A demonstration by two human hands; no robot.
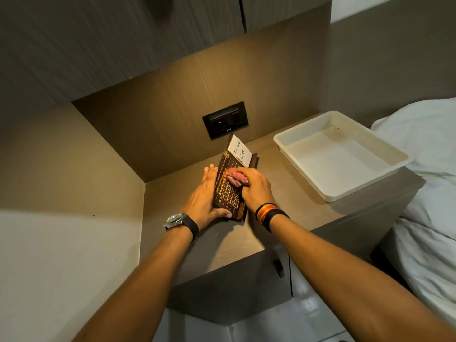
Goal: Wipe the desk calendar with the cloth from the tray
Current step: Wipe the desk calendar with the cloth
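My right hand [254, 186] clenches the cloth [235, 178] against the calendar [228, 191]; my left hand [203, 196] grips its far side, steadying it on the surface [291, 213]. I should press lightly and stroke along the face. The tray [320, 191] sits well apart.

A dark calendar [228, 191] with gold grid stands on the counter [291, 213], a white note reading "To Do List" at its far end. The left hand [202, 201] steadies its left edge, thumb under the near corner. The right hand [254, 186] presses a bunched pink cloth [235, 178] against its face. A white tray [306, 178] sits to the right, beside a bed [424, 169]. A black socket [225, 123] is on the back wall.
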